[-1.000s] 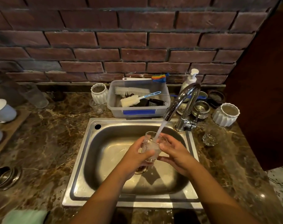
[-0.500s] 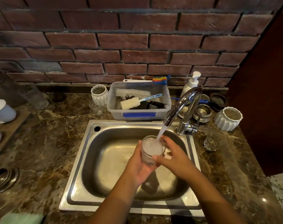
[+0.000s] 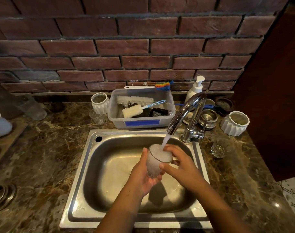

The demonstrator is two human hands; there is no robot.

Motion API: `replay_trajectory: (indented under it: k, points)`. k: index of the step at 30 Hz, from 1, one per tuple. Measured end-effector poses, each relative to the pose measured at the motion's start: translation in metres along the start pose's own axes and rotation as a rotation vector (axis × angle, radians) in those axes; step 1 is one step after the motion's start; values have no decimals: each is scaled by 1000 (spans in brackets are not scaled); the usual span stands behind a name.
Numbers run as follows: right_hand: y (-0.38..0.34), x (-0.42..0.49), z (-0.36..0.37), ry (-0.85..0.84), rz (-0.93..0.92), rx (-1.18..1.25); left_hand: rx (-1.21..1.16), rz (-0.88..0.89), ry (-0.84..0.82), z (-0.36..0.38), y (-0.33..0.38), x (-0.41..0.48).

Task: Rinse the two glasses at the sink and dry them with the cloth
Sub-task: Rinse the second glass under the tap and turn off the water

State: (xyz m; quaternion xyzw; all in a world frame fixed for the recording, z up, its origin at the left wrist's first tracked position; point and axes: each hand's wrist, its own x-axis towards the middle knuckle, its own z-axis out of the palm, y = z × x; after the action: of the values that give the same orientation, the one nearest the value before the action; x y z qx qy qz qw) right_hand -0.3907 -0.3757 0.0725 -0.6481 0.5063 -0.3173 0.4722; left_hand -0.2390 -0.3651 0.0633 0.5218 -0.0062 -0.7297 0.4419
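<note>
Glass (image 3: 157,159) upright over sink (image 3: 86,167), under tap (image 3: 185,113), water stream foaming inside, nearly full. Left hand (image 3: 143,175) wrapped round lower body and base, fingers closed on it. Right hand (image 3: 180,165) pinches rim, thumb near side, fingertips far side. Likely heavy with water, wet and slippery, brittle: grip low on wall, support base, no squeeze at rim. Second glass (image 3: 218,149), probably clear tumbler, hard to read, stands on counter (image 3: 42,148) right of tap. Cloth not in view.

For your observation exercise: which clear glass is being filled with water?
The glass held over the sink by both hands; the others stand dry on the counter.
</note>
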Motion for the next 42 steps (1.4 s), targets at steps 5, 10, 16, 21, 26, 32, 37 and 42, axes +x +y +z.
replay_trajectory:
  k: [5, 10, 16, 21, 26, 32, 37, 42]
  points:
    - [3, 4, -3, -28, 12, 14, 10, -87, 36, 2, 1, 1]
    - [9, 10, -7, -72, -73, -235, 1, -103, 50, -1, 4, 0]
    - [5, 16, -2, -140, -116, -294, 154, -35, 133, 1, 11, 0]
    - [-3, 21, 5, -186, 2, -86, 365, 250, 99, 3, 19, -1]
    - [-6, 26, 10, -265, 90, 111, 553, 473, 80, 5, 17, 4]
    - [-5, 24, 3, -373, -80, -339, 153, 54, -45, -3, 8, 12]
    - [-2, 22, -5, -487, -291, -671, 57, -197, -78, -15, 11, 24]
    - [3, 21, 8, -329, 81, -201, 154, 1, -29, -11, 8, 28]
